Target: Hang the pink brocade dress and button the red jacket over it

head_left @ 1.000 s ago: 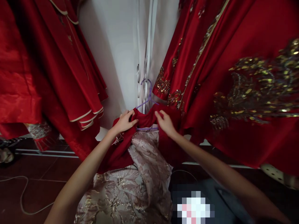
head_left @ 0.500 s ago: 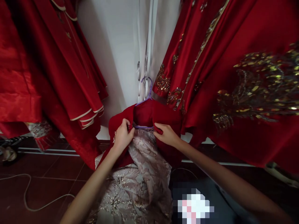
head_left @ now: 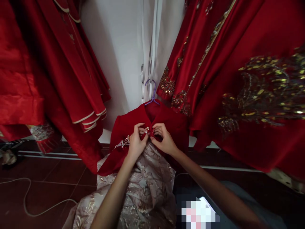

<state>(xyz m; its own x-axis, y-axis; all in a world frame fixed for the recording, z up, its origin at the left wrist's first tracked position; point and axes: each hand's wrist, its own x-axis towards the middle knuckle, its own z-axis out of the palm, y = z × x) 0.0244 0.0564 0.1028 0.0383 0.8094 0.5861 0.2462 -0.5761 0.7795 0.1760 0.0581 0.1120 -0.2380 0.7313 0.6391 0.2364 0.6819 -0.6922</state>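
Observation:
A red jacket point(head_left: 126, 124) hangs on a purple hanger point(head_left: 153, 92), its collar drawn into a V below the hook. My left hand point(head_left: 138, 140) pinches one front edge of the jacket, beside a sparkling jewelled button point(head_left: 147, 129). Closed on the opposite front edge is my right hand point(head_left: 164, 138), close to the left one. Silvery bead strands point(head_left: 125, 142) lie on the jacket by my left wrist. Under the jacket, a pale brocade skirt point(head_left: 145, 181) with shiny floral relief spreads down toward me.
Red garments with pale piping point(head_left: 81, 92) hang at the left. Red gowns with gold sequins point(head_left: 267, 86) hang at the right. A white cable point(head_left: 30, 197) crosses the dark tiled floor. A lit, pixelated phone-like object point(head_left: 202, 210) is at lower right.
My hands have drawn the two jacket fronts together over the hanger's bar, closing the wide gap at the chest. The jewelled button and bead strands now show more fully.

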